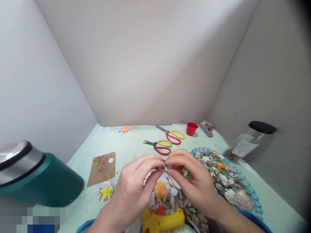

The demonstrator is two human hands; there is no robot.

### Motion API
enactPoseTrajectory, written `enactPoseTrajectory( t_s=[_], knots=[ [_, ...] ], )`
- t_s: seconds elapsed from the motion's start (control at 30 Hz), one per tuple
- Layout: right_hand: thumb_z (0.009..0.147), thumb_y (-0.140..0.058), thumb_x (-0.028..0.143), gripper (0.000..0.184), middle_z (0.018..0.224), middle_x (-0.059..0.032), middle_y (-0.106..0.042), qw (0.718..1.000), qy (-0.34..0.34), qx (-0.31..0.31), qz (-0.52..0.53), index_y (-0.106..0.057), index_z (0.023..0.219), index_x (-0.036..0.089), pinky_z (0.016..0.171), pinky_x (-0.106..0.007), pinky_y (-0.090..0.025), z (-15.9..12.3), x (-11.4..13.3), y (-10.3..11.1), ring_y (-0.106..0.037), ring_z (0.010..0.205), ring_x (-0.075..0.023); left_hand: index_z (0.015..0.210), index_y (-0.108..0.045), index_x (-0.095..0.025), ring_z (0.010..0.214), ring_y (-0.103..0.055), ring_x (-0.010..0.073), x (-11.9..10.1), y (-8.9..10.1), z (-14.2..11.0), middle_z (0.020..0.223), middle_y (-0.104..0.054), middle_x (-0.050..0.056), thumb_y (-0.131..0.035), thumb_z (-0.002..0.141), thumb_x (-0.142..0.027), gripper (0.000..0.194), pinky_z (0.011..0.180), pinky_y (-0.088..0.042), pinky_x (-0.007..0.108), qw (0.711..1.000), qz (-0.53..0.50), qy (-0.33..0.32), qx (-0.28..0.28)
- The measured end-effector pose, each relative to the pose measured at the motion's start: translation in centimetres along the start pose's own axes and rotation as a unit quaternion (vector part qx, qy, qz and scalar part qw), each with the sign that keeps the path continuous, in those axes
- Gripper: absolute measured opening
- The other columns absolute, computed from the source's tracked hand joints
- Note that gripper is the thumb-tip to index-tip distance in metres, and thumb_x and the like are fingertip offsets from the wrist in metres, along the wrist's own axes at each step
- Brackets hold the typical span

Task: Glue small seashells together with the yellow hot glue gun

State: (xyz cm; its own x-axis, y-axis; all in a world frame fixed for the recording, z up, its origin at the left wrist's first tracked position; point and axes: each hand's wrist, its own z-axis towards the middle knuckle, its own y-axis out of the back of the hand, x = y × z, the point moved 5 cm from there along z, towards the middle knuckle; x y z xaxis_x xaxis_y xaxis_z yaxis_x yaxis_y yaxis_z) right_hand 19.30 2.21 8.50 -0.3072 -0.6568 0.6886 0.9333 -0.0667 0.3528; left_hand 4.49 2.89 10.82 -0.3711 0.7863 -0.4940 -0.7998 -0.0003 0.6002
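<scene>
My left hand [132, 191] and my right hand [194, 181] meet at the fingertips over the table, both pinched on a small shell piece [166, 167] held between them. Under my hands lies a cluster of shells [173, 199] with an orange shell [160, 190] among them. A yellow glue gun [160, 221] lies just below my hands at the near edge. To the right of my right hand stands a blue scalloped plate [252, 194] heaped with several patterned shells.
Two pairs of red-and-yellow scissors [162, 147] [173, 135] lie beyond my hands, with a red cup [191, 128] behind them. A brown card [102, 168] and a shell with a yellow star [106, 191] sit at the left. A teal flask [36, 178] looms near left; a black-lidded jar [252, 139] lies at the right wall.
</scene>
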Motion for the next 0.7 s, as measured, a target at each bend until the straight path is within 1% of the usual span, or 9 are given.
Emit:
enactPoseTrajectory(
  t_s=[0.1,0.27,0.4,0.57,0.63,0.7],
  knots=[
    [0.086,-0.056,0.009,0.020,0.098,-0.0042,-0.057,1.000,-0.003,-0.002,-0.003,-0.058,0.101,0.022,0.063,-0.027,-0.047,0.02,0.00,0.08,-0.057,0.078,-0.0146,0.100,-0.058,-0.019,0.092,-0.061,0.0129,0.05,0.03,0.04,0.097,-0.066,0.002,-0.054,0.084,-0.003,0.024,0.080,-0.049,0.023,1.000,-0.002,0.005,0.003],
    [0.086,-0.054,0.009,0.017,0.094,-0.0047,-0.058,1.000,0.004,0.003,-0.002,-0.060,0.098,0.021,0.066,-0.029,-0.048,0.03,0.09,0.17,-0.058,0.083,-0.0171,0.104,-0.057,-0.019,0.087,-0.061,0.0137,-0.07,0.05,-0.09,0.097,-0.066,0.004,-0.054,0.084,-0.004,0.025,0.076,-0.049,0.025,1.000,0.012,0.009,0.003],
    [0.085,-0.055,0.008,0.021,0.096,-0.0055,-0.058,1.000,0.012,0.000,-0.008,-0.059,0.102,0.020,0.062,-0.028,-0.048,-0.02,0.21,0.20,-0.057,0.076,-0.0150,0.103,-0.057,-0.019,0.088,-0.061,0.0140,-0.29,0.05,-0.14,0.096,-0.066,0.004,-0.053,0.083,-0.002,0.026,0.077,-0.049,0.025,1.000,0.021,-0.007,-0.004],
    [0.084,-0.057,0.006,0.022,0.093,-0.0057,-0.059,0.999,0.037,-0.006,-0.020,-0.060,0.101,0.020,0.069,-0.029,-0.050,-0.06,0.42,0.14,-0.059,0.084,-0.0172,0.103,-0.057,-0.018,0.093,-0.060,0.0151,-0.28,-0.08,-0.17,0.100,-0.065,0.005,-0.053,0.083,-0.003,0.026,0.080,-0.049,0.026,1.000,0.022,-0.002,0.002],
    [0.083,-0.057,0.006,0.023,0.093,-0.0056,-0.059,0.999,0.040,-0.010,-0.021,-0.060,0.101,0.020,0.067,-0.029,-0.050,-0.10,0.41,0.15,-0.059,0.082,-0.0170,0.104,-0.057,-0.018,0.094,-0.061,0.0158,-0.15,-0.06,-0.17,0.101,-0.065,0.006,-0.054,0.083,-0.004,0.025,0.080,-0.050,0.027,1.000,0.029,0.004,-0.001],
    [0.083,-0.058,0.005,0.024,0.093,-0.0056,-0.060,0.999,0.043,-0.011,-0.021,-0.060,0.101,0.020,0.065,-0.028,-0.049,-0.12,0.43,0.16,-0.059,0.080,-0.0164,0.104,-0.057,-0.018,0.093,-0.062,0.0162,-0.15,0.01,-0.16,0.100,-0.067,0.006,-0.055,0.083,-0.005,0.025,0.080,-0.050,0.027,0.999,0.038,-0.005,-0.008]
  ],
)
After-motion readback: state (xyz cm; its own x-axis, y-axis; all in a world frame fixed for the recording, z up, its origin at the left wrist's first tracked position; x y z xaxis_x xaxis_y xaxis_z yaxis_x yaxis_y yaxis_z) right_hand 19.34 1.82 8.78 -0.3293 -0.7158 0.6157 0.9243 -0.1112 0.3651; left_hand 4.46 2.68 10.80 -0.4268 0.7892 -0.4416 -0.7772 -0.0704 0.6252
